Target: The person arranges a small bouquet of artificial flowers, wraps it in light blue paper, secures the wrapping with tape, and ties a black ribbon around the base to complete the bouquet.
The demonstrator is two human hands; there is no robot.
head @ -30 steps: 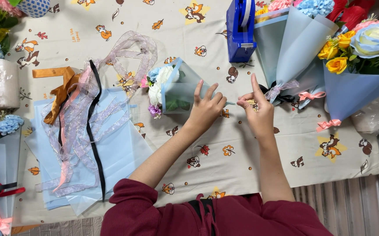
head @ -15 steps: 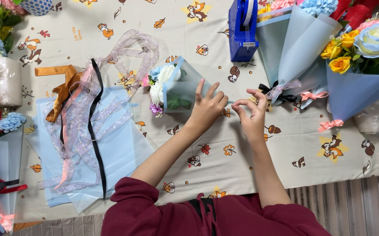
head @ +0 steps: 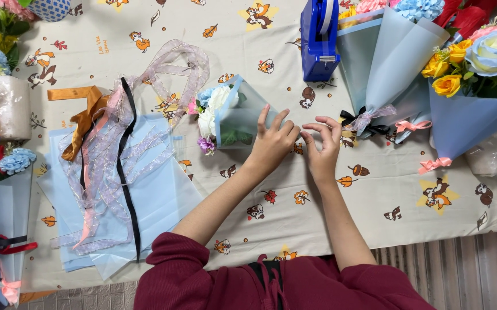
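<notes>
- The left hand (head: pixel 272 142) lies flat, fingers spread, pressing on the narrow end of a small bouquet (head: pixel 231 117) wrapped in pale blue paper; no closed grip.
- The right hand (head: pixel 321 143), just beside it, pinches its fingertips together; what they hold is too small to tell.
- The bouquet lies on the counter (head: pixel 374 189), flowers pointing away from the left hand.
- Beyond the right hand stands a blue tape dispenser (head: pixel 318 40).
- Ribbons (head: pixel 116 143) lie well beyond the bouquet's flowers.

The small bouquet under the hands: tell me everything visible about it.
The small bouquet lies on its side on the printed tablecloth, flower heads pointing left. White, pale blue, pink and purple blooms with green leaves sit in a translucent pale blue paper cone. The left hand presses on the narrow stem end; the right hand pinches right beside it. The stem end itself is hidden beneath the hands.
</notes>
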